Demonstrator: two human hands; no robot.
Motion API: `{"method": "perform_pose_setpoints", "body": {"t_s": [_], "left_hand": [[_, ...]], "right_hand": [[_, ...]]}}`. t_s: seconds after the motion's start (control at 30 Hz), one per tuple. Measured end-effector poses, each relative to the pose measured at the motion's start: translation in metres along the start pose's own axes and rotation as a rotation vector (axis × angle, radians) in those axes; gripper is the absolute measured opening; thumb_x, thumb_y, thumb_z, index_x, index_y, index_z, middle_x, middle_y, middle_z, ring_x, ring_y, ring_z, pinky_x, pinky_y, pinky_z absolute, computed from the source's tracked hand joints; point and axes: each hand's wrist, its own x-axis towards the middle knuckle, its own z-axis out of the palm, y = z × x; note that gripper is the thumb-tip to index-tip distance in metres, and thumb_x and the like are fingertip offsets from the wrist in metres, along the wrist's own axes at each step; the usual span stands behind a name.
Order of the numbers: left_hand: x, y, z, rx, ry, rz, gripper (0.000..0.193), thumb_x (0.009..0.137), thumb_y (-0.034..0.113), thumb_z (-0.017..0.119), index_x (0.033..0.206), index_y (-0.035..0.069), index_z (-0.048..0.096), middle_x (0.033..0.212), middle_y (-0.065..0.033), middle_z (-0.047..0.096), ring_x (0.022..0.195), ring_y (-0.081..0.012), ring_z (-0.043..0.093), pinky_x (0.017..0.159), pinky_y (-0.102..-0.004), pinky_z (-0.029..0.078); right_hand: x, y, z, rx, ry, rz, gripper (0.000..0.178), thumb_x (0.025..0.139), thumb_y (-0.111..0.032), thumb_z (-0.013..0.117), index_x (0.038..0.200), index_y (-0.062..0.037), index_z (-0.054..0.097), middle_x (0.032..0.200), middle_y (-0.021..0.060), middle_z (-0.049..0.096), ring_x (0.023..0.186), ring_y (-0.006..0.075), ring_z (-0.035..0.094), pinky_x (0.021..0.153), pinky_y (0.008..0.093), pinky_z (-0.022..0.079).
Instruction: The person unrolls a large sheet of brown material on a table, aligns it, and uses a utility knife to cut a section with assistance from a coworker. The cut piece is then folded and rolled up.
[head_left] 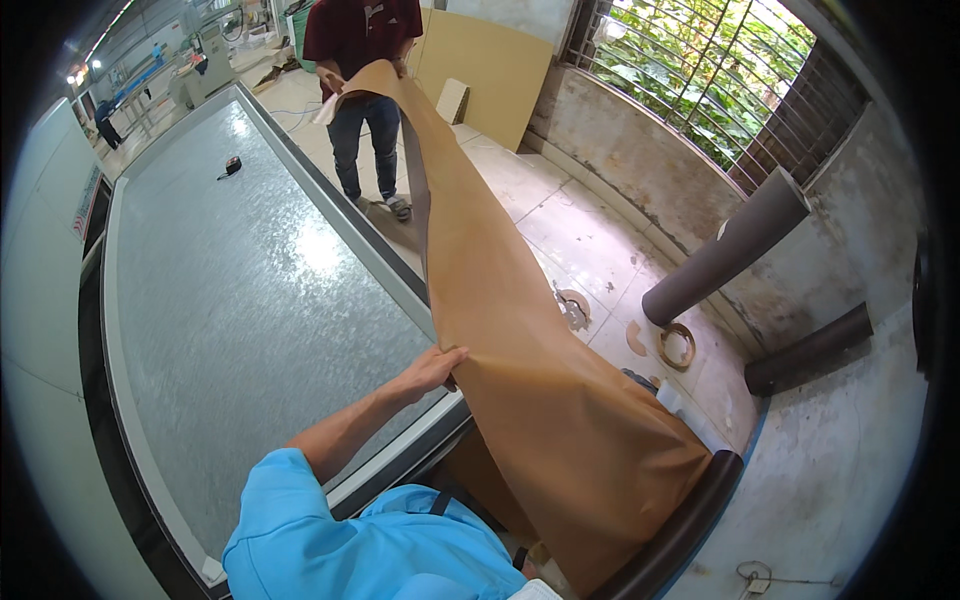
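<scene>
My left hand [437, 368] pinches the near edge of a long tan-brown sheet [540, 400], with the thumb lying on top. That sheet looks flexible, like leatherette or film, and its underside is greyish. It stretches from a dark roll [690, 530] at the lower right up to a co-worker [366, 90] at the far end, whose two hands hold its other end. Between us it hangs in a twist beside a long machine bed [260, 290] with a shiny grey surface and a pale frame. My right hand cannot be made out in the picture.
A small black tape measure [233, 164] rests on the bed. Two dark rolls, one upright [730, 245] and one lower [812, 350], lean at the right wall. A tape ring [677, 346] and scraps lie on the floor. A tan board [485, 70] stands beneath the barred window [710, 75].
</scene>
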Motion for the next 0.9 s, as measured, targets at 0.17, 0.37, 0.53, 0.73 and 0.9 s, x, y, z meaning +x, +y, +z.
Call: {"method": "perform_pose_setpoints", "body": {"t_s": [0.17, 0.37, 0.53, 0.73, 0.9], "left_hand": [[-0.001, 0.005, 0.001, -0.036, -0.005, -0.009, 0.042, 0.098, 0.036, 0.040, 0.111, 0.001, 0.059, 0.097, -0.0105, 0.065, 0.081, -0.0186, 0.063, 0.066, -0.0317, 0.052], [-0.007, 0.007, -0.002, -0.031, -0.026, -0.037, 0.040, 0.098, 0.036, 0.041, 0.110, 0.003, 0.060, 0.095, -0.0095, 0.065, 0.081, -0.0180, 0.063, 0.067, -0.0315, 0.052], [-0.010, 0.003, -0.002, -0.057, 0.078, -0.126, 0.036, 0.093, 0.033, 0.043, 0.103, 0.005, 0.062, 0.088, -0.0081, 0.067, 0.075, -0.0180, 0.065, 0.066, -0.0316, 0.052], [-0.012, 0.009, 0.000, 0.031, 0.118, -0.167, 0.037, 0.098, 0.033, 0.040, 0.109, 0.003, 0.057, 0.092, -0.0079, 0.063, 0.077, -0.0171, 0.062, 0.066, -0.0316, 0.052], [-0.010, 0.023, 0.007, -0.023, 0.130, -0.199, 0.033, 0.098, 0.031, 0.042, 0.109, 0.004, 0.056, 0.093, -0.0064, 0.063, 0.077, -0.0155, 0.062, 0.068, -0.0307, 0.051]], "right_hand": [[0.033, 0.003, -0.023, 1.152, -0.351, -0.038, 0.105, 0.074, -0.065, 0.064, 0.143, -0.0033, 0.014, 0.148, 0.0102, 0.023, 0.131, 0.0251, 0.032, 0.103, 0.0417, 0.035], [0.082, -0.019, -0.034, 1.268, 0.101, -0.298, 0.118, 0.066, -0.066, 0.071, 0.147, -0.0044, 0.012, 0.150, 0.0089, 0.025, 0.133, 0.0251, 0.032, 0.107, 0.0444, 0.032], [0.100, -0.037, -0.037, 1.091, 0.301, -0.188, 0.112, 0.070, -0.066, 0.069, 0.149, -0.0089, 0.012, 0.150, 0.0082, 0.024, 0.131, 0.0289, 0.033, 0.104, 0.0460, 0.035], [0.128, -0.029, 0.003, 0.981, 0.124, 0.129, 0.087, 0.078, -0.075, 0.047, 0.142, -0.0181, 0.031, 0.148, 0.0092, 0.029, 0.131, 0.0382, 0.029, 0.097, 0.0627, 0.032], [0.156, -0.022, 0.042, 1.494, 0.168, -0.042, 0.064, 0.083, -0.061, 0.056, 0.130, -0.0173, 0.048, 0.135, 0.0082, 0.044, 0.121, 0.0322, 0.043, 0.097, 0.0548, 0.038]]}}
